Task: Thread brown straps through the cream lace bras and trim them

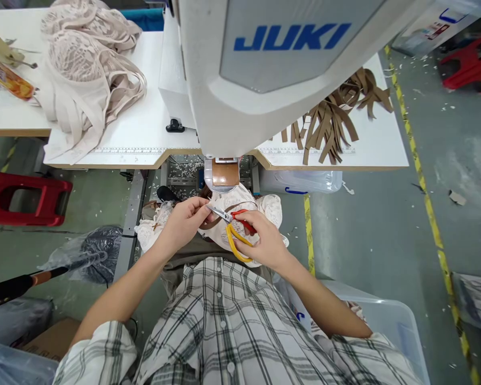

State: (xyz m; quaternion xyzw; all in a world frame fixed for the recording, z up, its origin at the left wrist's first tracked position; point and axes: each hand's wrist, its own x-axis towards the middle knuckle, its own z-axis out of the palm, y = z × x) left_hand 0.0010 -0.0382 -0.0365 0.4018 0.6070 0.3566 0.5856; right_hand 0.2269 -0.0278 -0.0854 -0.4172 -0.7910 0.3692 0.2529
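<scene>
My right hand (262, 235) grips a pair of scissors (240, 243) with one yellow and one red handle, fingers in the loops. The blades point left and reach the fingertips of my left hand (190, 219). That hand is closed in a pinch; a narrow brown strap (228, 211) comes out beside its fingers, though the exact pinched spot is partly hidden. Pale lace bra pieces (270, 211) lie across my lap beneath both hands. Just above them is the front end of a sewing machine (208, 117), marked JUKI.
A pile of beige lace bras (84, 75) lies on the white table (136, 141), left of the machine. Cut brown strips (328, 128) lie at right. Red stools (28, 198), a lidded plastic box (304, 181) and a clear bin (388, 315) stand around me.
</scene>
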